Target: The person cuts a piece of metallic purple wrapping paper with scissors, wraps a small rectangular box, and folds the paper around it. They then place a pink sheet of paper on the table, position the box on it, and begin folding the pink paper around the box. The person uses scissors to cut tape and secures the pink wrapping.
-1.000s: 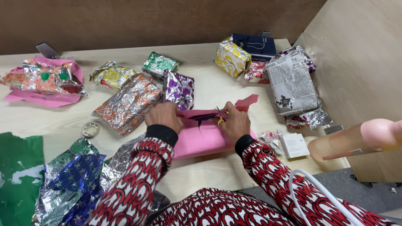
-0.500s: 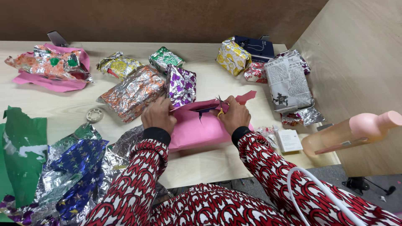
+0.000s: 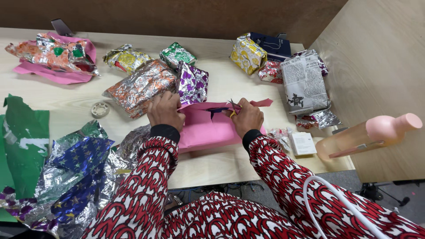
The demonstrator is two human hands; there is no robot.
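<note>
A pink sheet of paper [image 3: 208, 130] lies folded over something dark near the table's front edge. My left hand [image 3: 164, 111] presses down on its left end and grips the paper's top edge. My right hand [image 3: 246, 117] holds small scissors [image 3: 232, 106] with yellow handles, blades in the pink paper's upper edge. A cut strip of pink paper [image 3: 259, 102] sticks out to the right of the scissors.
Several foil-wrapped parcels lie behind the hands: orange-silver [image 3: 139, 86], purple [image 3: 193, 83], green [image 3: 177, 54], yellow [image 3: 248, 54]. A tape roll [image 3: 100, 109] sits left. Loose foil and green sheets [image 3: 26, 141] crowd the front left. A newspaper-wrapped parcel [image 3: 304, 82] and a pink bottle [image 3: 367, 135] are right.
The camera view has shifted slightly, so the table appears lower and closer. Both hands stay on the pink paper, with the scissors working along its upper edge.
</note>
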